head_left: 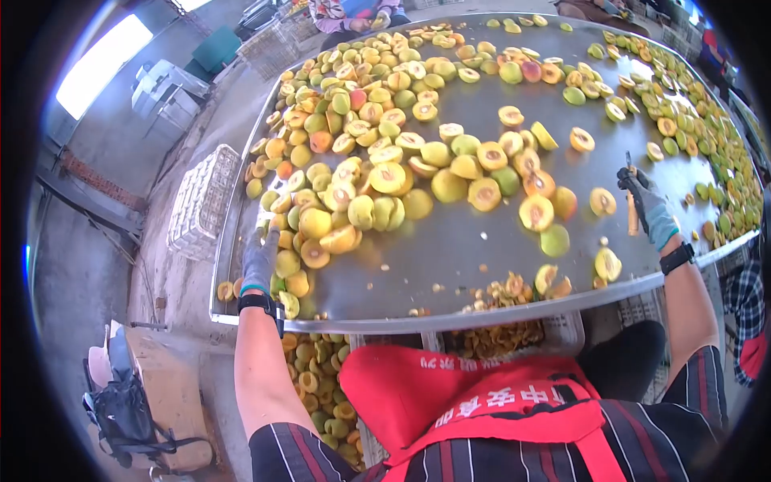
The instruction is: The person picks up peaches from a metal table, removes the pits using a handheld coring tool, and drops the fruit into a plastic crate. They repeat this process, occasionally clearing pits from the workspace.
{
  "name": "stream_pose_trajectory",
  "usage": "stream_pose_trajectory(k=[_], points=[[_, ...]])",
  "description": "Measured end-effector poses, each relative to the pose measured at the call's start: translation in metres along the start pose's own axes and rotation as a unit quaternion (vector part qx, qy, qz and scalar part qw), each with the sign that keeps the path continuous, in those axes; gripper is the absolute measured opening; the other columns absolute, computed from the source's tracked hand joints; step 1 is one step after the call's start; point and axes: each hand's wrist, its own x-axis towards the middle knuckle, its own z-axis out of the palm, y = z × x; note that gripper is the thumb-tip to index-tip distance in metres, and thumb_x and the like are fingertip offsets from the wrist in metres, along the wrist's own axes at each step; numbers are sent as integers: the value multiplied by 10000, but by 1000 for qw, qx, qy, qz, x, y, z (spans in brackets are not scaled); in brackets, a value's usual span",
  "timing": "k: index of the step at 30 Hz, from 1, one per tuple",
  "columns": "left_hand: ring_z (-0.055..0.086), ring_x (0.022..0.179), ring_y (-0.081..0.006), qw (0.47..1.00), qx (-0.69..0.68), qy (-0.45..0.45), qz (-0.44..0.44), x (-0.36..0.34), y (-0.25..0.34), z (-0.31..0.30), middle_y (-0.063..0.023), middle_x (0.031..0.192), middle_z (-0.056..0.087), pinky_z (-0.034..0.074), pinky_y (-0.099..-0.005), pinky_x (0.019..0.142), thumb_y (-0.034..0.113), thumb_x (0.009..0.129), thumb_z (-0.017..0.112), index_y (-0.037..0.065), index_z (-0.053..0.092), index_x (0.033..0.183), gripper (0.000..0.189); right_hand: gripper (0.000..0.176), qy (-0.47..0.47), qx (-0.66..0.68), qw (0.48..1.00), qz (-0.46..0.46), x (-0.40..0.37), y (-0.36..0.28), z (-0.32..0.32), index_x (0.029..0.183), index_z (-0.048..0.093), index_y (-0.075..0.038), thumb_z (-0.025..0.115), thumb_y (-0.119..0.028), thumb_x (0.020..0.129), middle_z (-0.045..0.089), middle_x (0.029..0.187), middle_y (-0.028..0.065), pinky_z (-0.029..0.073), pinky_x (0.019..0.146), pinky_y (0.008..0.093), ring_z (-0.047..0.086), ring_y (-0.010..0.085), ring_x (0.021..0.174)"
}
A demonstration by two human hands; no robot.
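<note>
Halved yellow peaches point(388, 177), many with the stone showing in the cut face, lie heaped on a metal table point(434, 269). My left hand point(259, 261), in a grey glove, rests against the near left side of the heap, fingers stretched out and partly hidden by fruit. Over the table's right side, my gloved right hand point(647, 202) is closed around a slim wooden-handled knife point(633, 218). Its narrow metal end points away from me. Closest to that hand is a single peach half point(602, 202).
Peach scraps point(507, 291) lie at the near edge. Below are a crate of peach halves point(317, 377) and a crate of scraps point(562, 333). More halves point(683, 120) line the right side. White crates point(203, 201) stand left. Another person's hands point(371, 22) work at the far edge.
</note>
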Motion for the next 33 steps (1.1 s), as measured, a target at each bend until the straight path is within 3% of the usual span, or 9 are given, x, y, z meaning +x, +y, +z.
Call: stream_pose_trajectory(k=[6,8,12,14,16,18,27,30,33], points=[[361,1266,-294,994,75,-58,-53,66,-25,13,-211,1344,394,277,-350,1035,581,781,533,22,345,1347,818,409,-10,-6,989,146,114,2,37,1041,595,-88,605,-432,821,563,863,-10,381,680,241,486,110,776],[334,1285,-300,993,53,-86,-63,88,-32,23,-210,1362,371,259,-355,1047,600,777,523,30,313,1366,846,416,55,52,989,127,130,-5,76,1055,588,-83,588,-435,831,576,912,3,404,670,245,506,120,779],[359,1269,-276,986,44,-155,-38,126,-15,44,-183,1365,379,287,-353,1030,549,799,547,64,277,1389,810,410,-118,68,990,-26,178,1,132,1076,578,-103,571,-437,838,584,954,11,438,685,260,534,119,821],[384,1248,-241,965,-116,-220,80,148,-21,60,-171,1351,400,305,-330,1019,461,834,565,79,317,1373,706,337,-158,-2,983,93,170,-40,171,1138,564,-62,530,-296,899,568,1093,14,399,863,236,518,96,971],[390,1238,-218,956,-55,-244,154,153,14,68,-166,1334,420,310,-305,1014,408,851,572,89,367,1348,625,323,-214,-36,975,50,193,-30,200,1122,580,-60,519,-289,903,567,1091,13,402,865,241,516,95,970],[363,1256,-277,950,42,-226,210,155,41,81,-167,1353,385,299,-343,1029,431,814,604,101,398,1328,644,394,-280,-62,958,-12,189,-39,239,1147,565,-124,589,-373,842,612,961,18,466,628,230,557,96,725],[268,1313,-274,880,74,-349,314,105,110,110,-160,1375,339,275,-361,1054,404,665,742,153,376,1351,817,397,-456,0,890,-26,103,-68,321,1173,568,-103,614,-322,845,617,1061,16,404,887,264,518,98,980],[314,1285,-255,825,33,-457,331,91,129,86,-134,1310,429,267,-338,1054,295,714,716,106,457,1294,663,370,-497,-47,863,-76,88,-89,298,1120,600,-83,611,-331,846,623,1008,8,407,874,254,522,88,947],[535,850,-57,844,-209,-470,153,124,121,90,22,1001,618,416,-203,753,260,802,628,49,601,1118,381,368,-428,31,901,-61,137,-92,292,1064,623,-59,599,-354,845,620,946,12,426,822,259,533,97,902]])
